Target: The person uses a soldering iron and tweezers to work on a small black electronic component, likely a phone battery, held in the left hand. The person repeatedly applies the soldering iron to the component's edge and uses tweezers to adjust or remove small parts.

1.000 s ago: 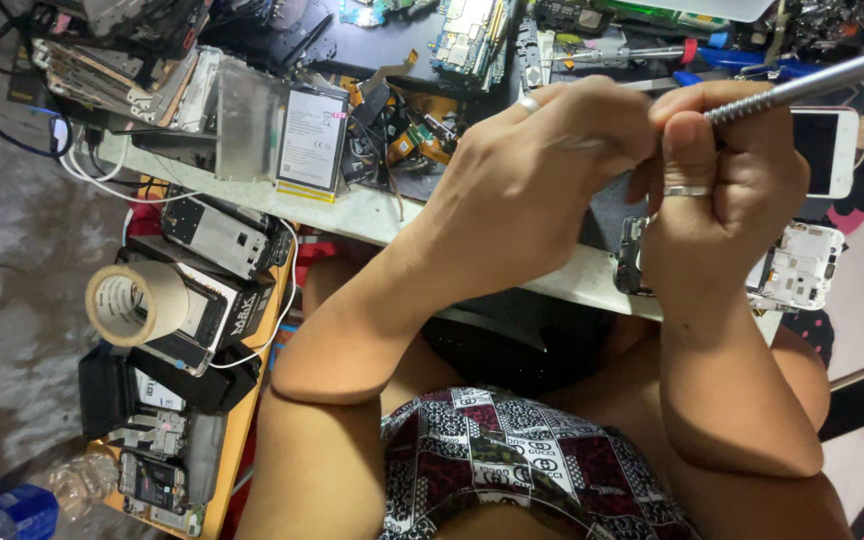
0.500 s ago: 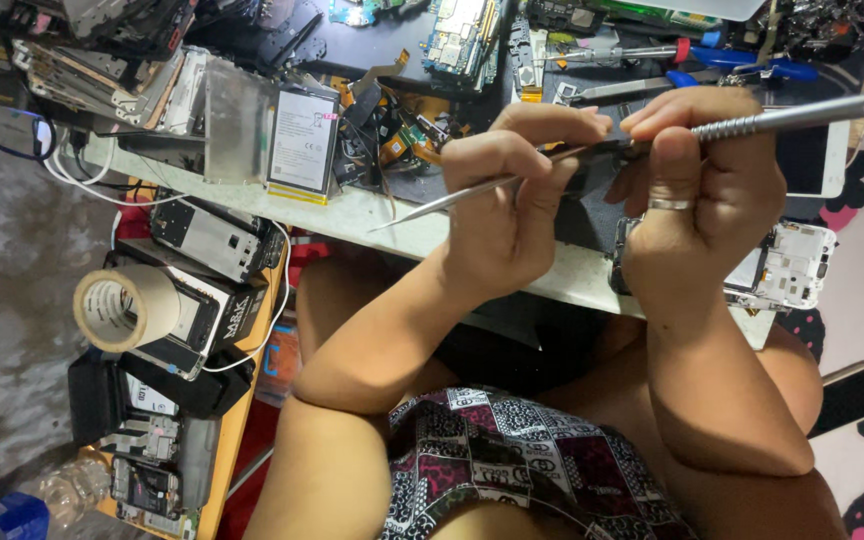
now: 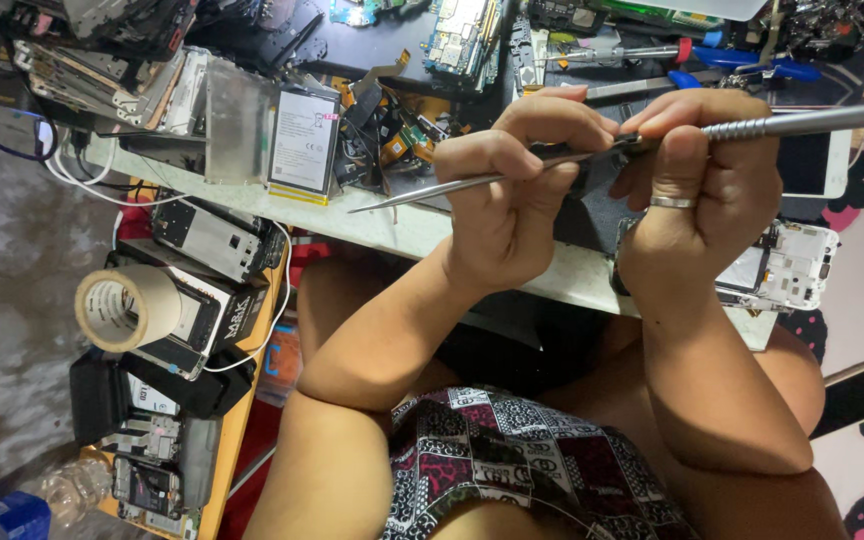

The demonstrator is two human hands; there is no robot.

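My left hand is closed around slim metal tweezers whose tips point left over the table edge. My right hand, wearing a ring, grips a grey knurled metal screwdriver whose handle runs off to the right. The two hands touch above the white workbench, fingertips meeting where the tools cross. Under my right hand lies a disassembled white phone frame, partly hidden by the wrist.
A flat phone battery leans among circuit boards and loose parts at the back. A roll of tape sits on stacked devices on a side shelf at left. A dark phone lies on the floral mat at right. A plastic bottle stands bottom left.
My left hand has drawn back from over the right, and the tweezers now show, pointing left. The screwdriver stays in my right hand.
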